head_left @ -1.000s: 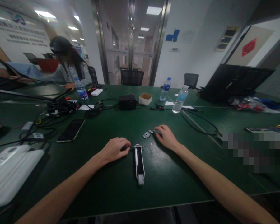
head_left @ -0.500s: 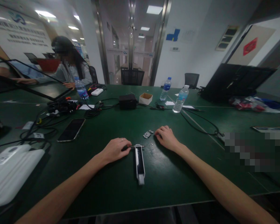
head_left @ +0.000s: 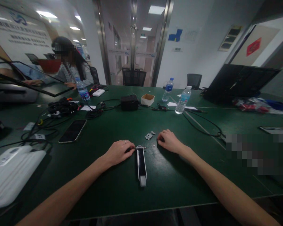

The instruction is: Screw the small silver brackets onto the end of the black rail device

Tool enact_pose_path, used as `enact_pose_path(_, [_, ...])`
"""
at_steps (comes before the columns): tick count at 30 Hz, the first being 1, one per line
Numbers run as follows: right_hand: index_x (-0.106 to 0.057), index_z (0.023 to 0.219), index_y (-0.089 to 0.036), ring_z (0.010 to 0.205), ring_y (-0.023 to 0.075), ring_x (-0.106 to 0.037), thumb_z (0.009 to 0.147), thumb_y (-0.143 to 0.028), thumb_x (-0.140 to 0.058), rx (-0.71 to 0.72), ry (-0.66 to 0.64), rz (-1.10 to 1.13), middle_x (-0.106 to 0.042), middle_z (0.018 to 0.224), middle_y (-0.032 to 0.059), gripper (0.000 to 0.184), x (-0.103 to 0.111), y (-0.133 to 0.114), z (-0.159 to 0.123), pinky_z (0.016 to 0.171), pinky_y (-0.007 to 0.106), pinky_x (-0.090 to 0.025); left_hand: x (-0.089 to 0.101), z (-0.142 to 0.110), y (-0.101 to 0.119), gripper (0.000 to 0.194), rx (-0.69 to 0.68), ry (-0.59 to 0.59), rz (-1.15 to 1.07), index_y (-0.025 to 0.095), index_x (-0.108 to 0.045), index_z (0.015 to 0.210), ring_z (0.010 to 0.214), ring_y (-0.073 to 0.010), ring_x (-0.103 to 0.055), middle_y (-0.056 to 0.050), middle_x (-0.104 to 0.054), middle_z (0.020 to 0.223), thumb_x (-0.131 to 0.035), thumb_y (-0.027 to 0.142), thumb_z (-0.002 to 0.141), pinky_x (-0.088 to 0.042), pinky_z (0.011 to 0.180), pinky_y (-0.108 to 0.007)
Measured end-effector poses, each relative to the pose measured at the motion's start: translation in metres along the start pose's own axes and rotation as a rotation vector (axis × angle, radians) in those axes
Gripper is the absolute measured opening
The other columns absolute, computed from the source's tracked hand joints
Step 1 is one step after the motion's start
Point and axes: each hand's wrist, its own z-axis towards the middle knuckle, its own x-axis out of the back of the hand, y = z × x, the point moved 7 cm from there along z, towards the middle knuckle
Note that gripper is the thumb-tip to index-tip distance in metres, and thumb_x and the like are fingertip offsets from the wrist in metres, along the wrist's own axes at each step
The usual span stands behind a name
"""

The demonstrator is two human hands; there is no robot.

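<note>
In the lower centre of the frame, the left hand (head_left: 119,152) pinches a thin rod (head_left: 143,147) across the white-framed device (head_left: 141,164), apparently steadying it; the half-curled right hand (head_left: 169,141), contents unclear, is beside small metal parts (head_left: 148,136) calling for fingertip precision.

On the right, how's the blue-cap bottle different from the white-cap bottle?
The blue-cap bottle stands farther away, while the white-cap bottle stands closer. The blue-cap bottle has a deep blue label; the white-cap bottle has a paler one. Both are see-through and upright.
</note>
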Motion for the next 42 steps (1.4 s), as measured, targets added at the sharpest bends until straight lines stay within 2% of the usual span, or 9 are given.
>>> enact_pose_path(7, [-0.059,0.079,-0.016,0.079,0.0191,-0.053,0.083,-0.016,-0.055,0.084,0.029,0.131,-0.062,0.081,0.006,0.005,0.006,-0.033,-0.006,0.072,0.031,-0.042,-0.002,0.001,0.001,0.019,-0.021,0.034,0.02,0.017,-0.061,0.108,0.086,-0.017,-0.06,-0.004,-0.064,0.099,-0.051,0.024,0.094,-0.047,0.076,-0.029])
enact_pose_path(14, [-0.055,0.085,-0.018,0.083,0.0181,-0.053,0.086,-0.013,-0.053,0.217,0.122,0.302,-0.06,0.087,0.0054,0.006,0.015,-0.072,-0.017,0.073,0.032,-0.045,0.001,0.001,0.004,0.019,-0.03,0.055,0.04,0.015,-0.06,0.109,0.086,-0.0174,-0.061,-0.005,-0.065,0.1,-0.051,0.024,0.094,-0.048,0.075,-0.03])
enact_pose_path(19, [-0.054,0.086,-0.019,0.079,0.0153,-0.053,0.086,-0.017,-0.056,0.24,0.17,0.546,-0.058,0.086,0.003,0.003,0.017,-0.085,-0.024,0.071,0.029,-0.044,0.014,-0.002,0.016,0.021,-0.094,0.204,0.066,0.014,-0.058,0.11,0.09,-0.0193,-0.061,-0.007,-0.064,0.105,-0.055,0.023,0.091,-0.048,0.077,-0.033])
enact_pose_path(24, [-0.055,0.086,-0.019,0.071,0.0125,-0.05,0.085,-0.025,-0.06,0.235,0.101,0.864,-0.055,0.077,-0.0009,0.008,0.004,-0.094,-0.028,0.068,0.027,-0.042,0.018,-0.008,0.041,0.014,-0.287,0.379,0.024,0.016,-0.059,0.103,0.085,-0.0171,-0.064,-0.006,-0.068,0.095,-0.049,0.023,0.096,-0.048,0.072,-0.029])
enact_pose_path(26, [-0.055,0.084,-0.019,0.071,0.0123,-0.049,0.085,-0.026,-0.061,0.229,0.092,0.925,-0.055,0.077,-0.0011,0.01,0.0,-0.095,-0.028,0.068,0.026,-0.042,0.018,-0.011,0.047,0.014,-0.348,0.443,0.013,0.016,-0.059,0.101,0.082,-0.0161,-0.065,-0.005,-0.069,0.092,-0.047,0.023,0.097,-0.047,0.07,-0.028])
enact_pose_path(29, [-0.055,0.084,-0.019,0.07,0.0122,-0.049,0.085,-0.029,-0.062,0.219,0.074,0.946,-0.055,0.077,-0.001,0.012,-0.003,-0.096,-0.028,0.067,0.026,-0.042,0.018,-0.013,0.05,0.015,-0.378,0.475,0.001,0.016,-0.06,0.101,0.082,-0.0153,-0.065,-0.005,-0.069,0.092,-0.047,0.024,0.098,-0.048,0.069,-0.027])
enact_pose_path(34, [-0.057,0.088,-0.019,0.074,0.013,-0.052,0.086,-0.031,-0.061,0.213,0.108,0.769,-0.058,0.082,0.0005,0.013,0.003,-0.089,-0.025,0.068,0.027,-0.043,0.023,-0.012,0.042,0.014,-0.345,0.414,0.036,0.017,-0.062,0.099,0.082,-0.0153,-0.064,-0.005,-0.068,0.093,-0.051,0.026,0.095,-0.047,0.069,-0.027])
enact_pose_path(39, [-0.058,0.089,-0.018,0.082,0.0165,-0.054,0.085,-0.023,-0.058,0.213,0.233,0.474,-0.061,0.088,0.0043,0.006,0.018,-0.059,-0.017,0.074,0.031,-0.044,0.024,-0.007,0.014,0.013,-0.224,0.204,0.111,0.016,-0.062,0.098,0.083,-0.0169,-0.062,-0.005,-0.066,0.096,-0.055,0.022,0.089,-0.046,0.072,-0.029])
enact_pose_path(42, [-0.06,0.087,-0.017,0.084,0.0185,-0.054,0.083,-0.019,-0.058,0.212,0.15,0.319,-0.063,0.086,0.0051,0.004,0.016,-0.043,-0.012,0.077,0.034,-0.044,0.021,-0.005,-0.002,0.014,-0.132,0.094,0.118,0.016,-0.062,0.098,0.082,-0.0171,-0.06,-0.004,-0.065,0.095,-0.055,0.023,0.088,-0.046,0.072,-0.029])
